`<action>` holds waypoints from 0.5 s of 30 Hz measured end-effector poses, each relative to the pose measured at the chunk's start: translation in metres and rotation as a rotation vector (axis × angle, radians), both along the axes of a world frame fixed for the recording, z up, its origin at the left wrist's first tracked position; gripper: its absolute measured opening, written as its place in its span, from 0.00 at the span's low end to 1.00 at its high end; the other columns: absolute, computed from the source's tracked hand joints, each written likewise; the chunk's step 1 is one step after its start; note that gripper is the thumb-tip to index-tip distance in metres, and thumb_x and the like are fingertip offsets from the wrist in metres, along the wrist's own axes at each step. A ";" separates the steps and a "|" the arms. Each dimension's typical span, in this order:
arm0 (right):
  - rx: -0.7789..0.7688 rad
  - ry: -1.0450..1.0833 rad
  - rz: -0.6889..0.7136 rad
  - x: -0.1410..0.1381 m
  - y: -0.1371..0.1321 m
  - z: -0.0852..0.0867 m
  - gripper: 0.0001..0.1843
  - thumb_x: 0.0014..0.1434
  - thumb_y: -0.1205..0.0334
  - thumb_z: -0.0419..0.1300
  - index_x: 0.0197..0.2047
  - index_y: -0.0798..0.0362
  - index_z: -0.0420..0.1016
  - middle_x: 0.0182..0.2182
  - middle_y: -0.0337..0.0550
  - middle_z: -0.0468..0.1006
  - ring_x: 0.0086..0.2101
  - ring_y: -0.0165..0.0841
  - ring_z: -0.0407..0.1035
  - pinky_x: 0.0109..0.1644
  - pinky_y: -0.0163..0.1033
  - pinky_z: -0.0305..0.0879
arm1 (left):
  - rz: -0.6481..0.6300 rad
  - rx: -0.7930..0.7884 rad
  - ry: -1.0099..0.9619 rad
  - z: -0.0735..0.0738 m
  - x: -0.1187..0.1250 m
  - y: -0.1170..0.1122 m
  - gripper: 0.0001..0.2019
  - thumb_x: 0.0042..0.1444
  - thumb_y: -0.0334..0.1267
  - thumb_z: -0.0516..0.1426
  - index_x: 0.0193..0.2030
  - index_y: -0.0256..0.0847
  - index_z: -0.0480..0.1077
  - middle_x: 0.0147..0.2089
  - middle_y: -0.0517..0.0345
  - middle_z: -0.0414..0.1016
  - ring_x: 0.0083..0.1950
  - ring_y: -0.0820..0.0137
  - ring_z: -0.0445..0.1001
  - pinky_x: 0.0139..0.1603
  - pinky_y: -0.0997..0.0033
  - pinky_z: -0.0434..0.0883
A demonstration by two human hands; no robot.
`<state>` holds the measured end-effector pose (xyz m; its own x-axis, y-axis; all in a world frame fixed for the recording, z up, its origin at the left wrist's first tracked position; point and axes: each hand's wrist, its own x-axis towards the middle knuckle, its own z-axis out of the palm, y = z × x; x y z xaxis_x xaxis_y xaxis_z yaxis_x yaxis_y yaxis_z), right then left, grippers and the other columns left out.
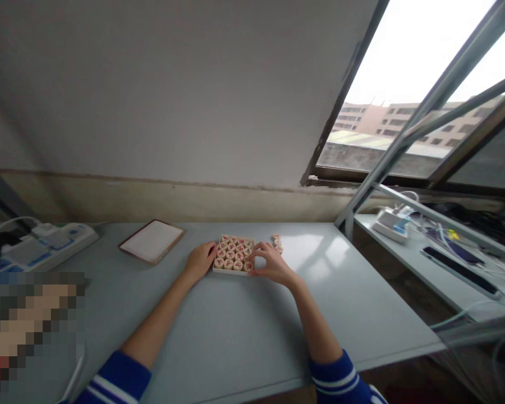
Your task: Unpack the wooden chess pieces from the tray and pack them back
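Pieces (228,264) look light, best rim-held; left hand (200,260) at left edge of box (230,271), right hand (273,265) at right; grips unclear.

In front of the box (231,272), the surface (229,331) lies open between the forearms (162,315). The left hand (200,261) obstructs its left side, the right hand (274,266) and loose pieces (278,243) its right; behind rises the wall (219,106).

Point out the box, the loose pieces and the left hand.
Box (230,272): head view, on its near wall.
Loose pieces (277,243): head view, on one near the row's middle.
Left hand (199,261): head view, on the back of the hand.
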<state>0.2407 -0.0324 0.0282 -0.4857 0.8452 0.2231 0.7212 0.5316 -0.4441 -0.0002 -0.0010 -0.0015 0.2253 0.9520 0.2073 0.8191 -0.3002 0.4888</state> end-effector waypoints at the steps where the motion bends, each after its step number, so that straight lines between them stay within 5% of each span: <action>1: -0.001 0.015 -0.007 0.000 0.000 0.000 0.18 0.41 0.53 0.65 0.37 0.47 0.73 0.40 0.42 0.65 0.43 0.37 0.59 0.47 0.43 0.53 | -0.002 0.002 0.004 -0.001 0.000 0.001 0.15 0.58 0.41 0.42 0.30 0.39 0.65 0.32 0.56 0.71 0.33 0.71 0.67 0.31 0.75 0.55; 8: 0.002 0.113 -0.047 0.007 0.001 0.008 0.14 0.45 0.52 0.63 0.36 0.47 0.72 0.38 0.41 0.68 0.41 0.34 0.61 0.47 0.41 0.52 | -0.021 0.027 0.002 -0.004 -0.001 0.003 0.16 0.59 0.42 0.42 0.30 0.39 0.65 0.33 0.55 0.71 0.35 0.71 0.67 0.33 0.75 0.57; 15: -0.071 -0.004 -0.376 0.060 -0.004 0.017 0.14 0.47 0.47 0.57 0.33 0.47 0.74 0.35 0.41 0.72 0.36 0.35 0.64 0.42 0.41 0.51 | -0.015 0.028 0.030 -0.004 -0.001 0.003 0.16 0.59 0.42 0.41 0.30 0.39 0.65 0.33 0.55 0.71 0.35 0.71 0.68 0.33 0.75 0.57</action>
